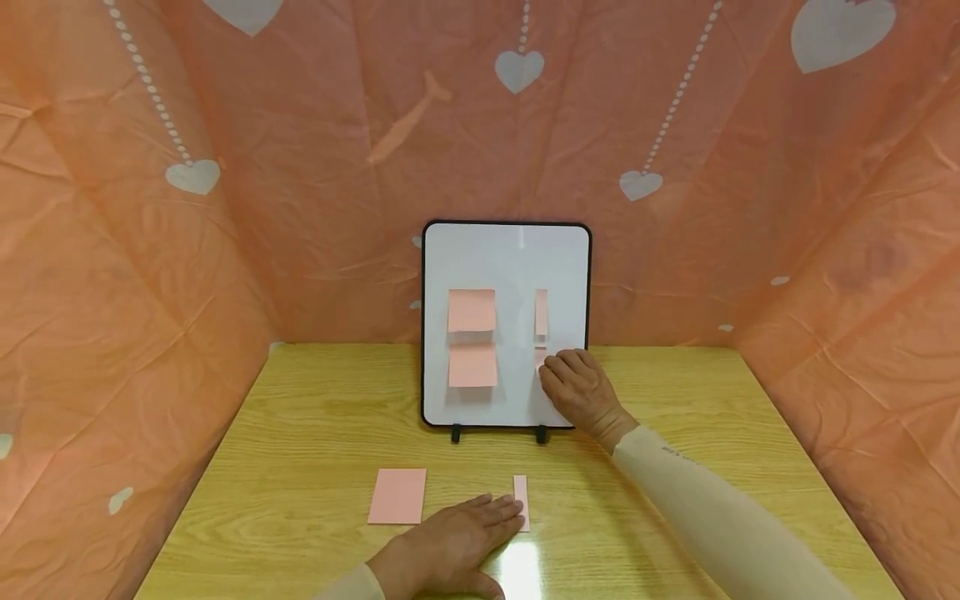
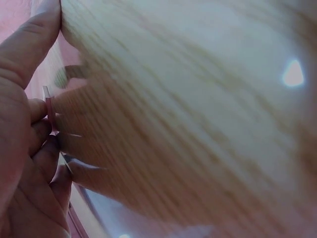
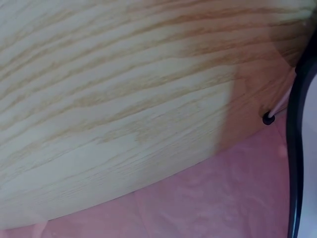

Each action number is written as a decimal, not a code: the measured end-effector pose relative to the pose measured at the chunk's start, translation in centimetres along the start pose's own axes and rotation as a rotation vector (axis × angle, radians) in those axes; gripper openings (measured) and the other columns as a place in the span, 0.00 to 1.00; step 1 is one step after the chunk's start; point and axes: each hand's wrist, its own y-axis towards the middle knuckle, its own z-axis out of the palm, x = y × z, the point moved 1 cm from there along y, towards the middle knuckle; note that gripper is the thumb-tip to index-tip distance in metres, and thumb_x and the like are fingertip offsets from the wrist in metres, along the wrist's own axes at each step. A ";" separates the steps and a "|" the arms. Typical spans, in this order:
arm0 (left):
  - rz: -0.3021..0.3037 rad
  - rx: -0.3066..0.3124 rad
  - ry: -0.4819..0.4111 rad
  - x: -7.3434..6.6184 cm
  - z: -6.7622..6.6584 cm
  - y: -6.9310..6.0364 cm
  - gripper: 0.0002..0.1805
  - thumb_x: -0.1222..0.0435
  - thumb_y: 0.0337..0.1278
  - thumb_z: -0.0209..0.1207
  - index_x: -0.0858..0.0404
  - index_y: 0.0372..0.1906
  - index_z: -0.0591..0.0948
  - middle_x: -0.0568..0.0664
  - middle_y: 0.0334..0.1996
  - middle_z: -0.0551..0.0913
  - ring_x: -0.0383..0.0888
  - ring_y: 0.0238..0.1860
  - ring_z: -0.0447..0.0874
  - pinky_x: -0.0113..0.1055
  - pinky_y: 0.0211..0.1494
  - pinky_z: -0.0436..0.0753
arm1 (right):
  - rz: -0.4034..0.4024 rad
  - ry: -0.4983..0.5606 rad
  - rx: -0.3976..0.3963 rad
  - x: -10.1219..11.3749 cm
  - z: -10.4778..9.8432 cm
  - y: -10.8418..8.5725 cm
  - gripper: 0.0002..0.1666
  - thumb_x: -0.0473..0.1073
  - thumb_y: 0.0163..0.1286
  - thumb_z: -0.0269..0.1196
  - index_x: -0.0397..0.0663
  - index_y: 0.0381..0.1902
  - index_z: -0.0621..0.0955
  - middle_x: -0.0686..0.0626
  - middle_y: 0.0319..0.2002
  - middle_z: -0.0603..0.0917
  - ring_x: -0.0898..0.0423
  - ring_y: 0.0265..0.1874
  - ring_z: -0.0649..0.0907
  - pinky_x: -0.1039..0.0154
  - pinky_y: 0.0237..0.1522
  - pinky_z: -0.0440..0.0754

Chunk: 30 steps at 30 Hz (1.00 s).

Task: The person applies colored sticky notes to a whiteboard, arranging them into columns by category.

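My right hand (image 1: 581, 390) is at the whiteboard (image 1: 517, 267), its fingers curled at a narrow pink sticky note (image 1: 540, 358) low on the right side. The fingers hide part of that strip, and the right wrist view does not show them. Another narrow pink note (image 1: 542, 312) hangs above it. Two wide pink notes (image 1: 472, 310) are on the board's left half, one over the other. On the table, my left hand (image 1: 457, 542) lies flat, its fingertips resting on a narrow pink sticky-note pad (image 1: 521, 492). A wide pink sticky-note pad (image 1: 398, 497) lies to its left.
The whiteboard stands upright on small black feet (image 1: 542, 435) on the wood-grain table (image 1: 315, 417). A pink cloth (image 1: 315, 208) with white hearts hangs behind and on both sides. Light glares on the table near my left hand.
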 end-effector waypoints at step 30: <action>-0.009 0.010 -0.017 0.0 -0.1 0.2 0.52 0.28 0.67 0.48 0.57 0.84 0.61 0.47 0.84 0.58 0.40 0.84 0.55 0.38 0.84 0.63 | 0.048 0.009 0.177 0.7 -0.4 -0.9 0.16 0.49 0.73 0.62 0.42 0.44 0.85 0.46 0.42 0.86 0.47 0.44 0.83 0.53 0.47 0.82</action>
